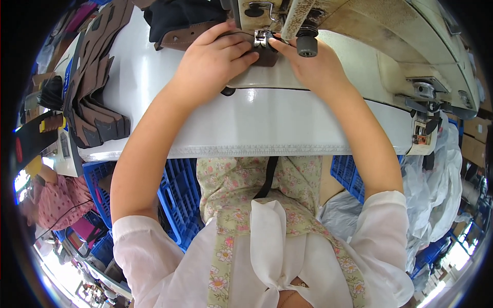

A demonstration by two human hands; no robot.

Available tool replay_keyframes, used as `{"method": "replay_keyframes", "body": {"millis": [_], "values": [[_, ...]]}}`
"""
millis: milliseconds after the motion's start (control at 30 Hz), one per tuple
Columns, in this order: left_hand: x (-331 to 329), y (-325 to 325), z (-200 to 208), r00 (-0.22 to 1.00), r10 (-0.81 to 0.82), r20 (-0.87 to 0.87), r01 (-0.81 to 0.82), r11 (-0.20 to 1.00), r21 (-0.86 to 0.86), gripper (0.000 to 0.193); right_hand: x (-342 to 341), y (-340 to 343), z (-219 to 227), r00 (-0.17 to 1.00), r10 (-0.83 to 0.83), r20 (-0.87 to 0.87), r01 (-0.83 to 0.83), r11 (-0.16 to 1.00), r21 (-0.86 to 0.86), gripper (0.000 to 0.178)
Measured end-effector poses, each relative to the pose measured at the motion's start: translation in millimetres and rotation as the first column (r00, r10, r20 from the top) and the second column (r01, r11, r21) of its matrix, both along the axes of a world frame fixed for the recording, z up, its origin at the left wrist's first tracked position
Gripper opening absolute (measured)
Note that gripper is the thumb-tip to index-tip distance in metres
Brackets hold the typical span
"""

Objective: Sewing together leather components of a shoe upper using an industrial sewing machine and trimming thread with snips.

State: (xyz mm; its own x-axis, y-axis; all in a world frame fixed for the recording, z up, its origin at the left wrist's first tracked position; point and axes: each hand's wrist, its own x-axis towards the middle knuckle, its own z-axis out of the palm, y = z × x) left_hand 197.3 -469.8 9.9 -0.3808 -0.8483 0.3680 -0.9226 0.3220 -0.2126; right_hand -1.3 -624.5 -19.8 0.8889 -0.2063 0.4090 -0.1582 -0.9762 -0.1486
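Note:
A brown leather-like piece (266, 58) lies under the presser foot (260, 38) of a sewing machine (359, 23). My left hand (213, 64) rests flat beside the foot, fingers stretched out and a little apart, their tips on the brown piece. On the foot's other side is my right hand (316, 64), one fingertip close against the foot. Its other fingers are partly hidden behind the machine's dark round knob (307, 46). Behind my left hand, black fabric with a brown panel (185, 35) spreads over the table.
Stacked brown and black pieces (95, 105) lie along the table's left side. A ruler strip (246, 150) runs along its front edge. Blue plastic crates (179, 200) stand below, with white plastic bags (431, 179) at right. Another person in a pink dotted sleeve (69, 200) is at far left.

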Motion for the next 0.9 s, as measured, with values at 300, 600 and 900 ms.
{"method": "replay_keyframes", "body": {"millis": [300, 600, 900], "values": [[0.5, 1.8, 1.6, 1.000, 0.015, -0.010, -0.015, 1.000, 0.012, 0.033, -0.5, 3.8, 2.5, 1.000, -0.004, -0.012, 0.004, 0.999, 0.042, 0.051], [0.3, 8.5, 0.0, 0.999, 0.026, 0.034, -0.027, 0.999, 0.021, 0.033, 2.6, 0.0, -3.1, 0.995, 0.036, 0.094, -0.047, 0.992, 0.114, 0.046], [11.3, 60.2, 2.1, 0.631, 0.471, -0.616, -0.665, 0.737, -0.117, 0.064, -0.5, 1.2, 7.6, 0.995, -0.007, 0.103, -0.011, 0.985, 0.171, 0.014]]}}
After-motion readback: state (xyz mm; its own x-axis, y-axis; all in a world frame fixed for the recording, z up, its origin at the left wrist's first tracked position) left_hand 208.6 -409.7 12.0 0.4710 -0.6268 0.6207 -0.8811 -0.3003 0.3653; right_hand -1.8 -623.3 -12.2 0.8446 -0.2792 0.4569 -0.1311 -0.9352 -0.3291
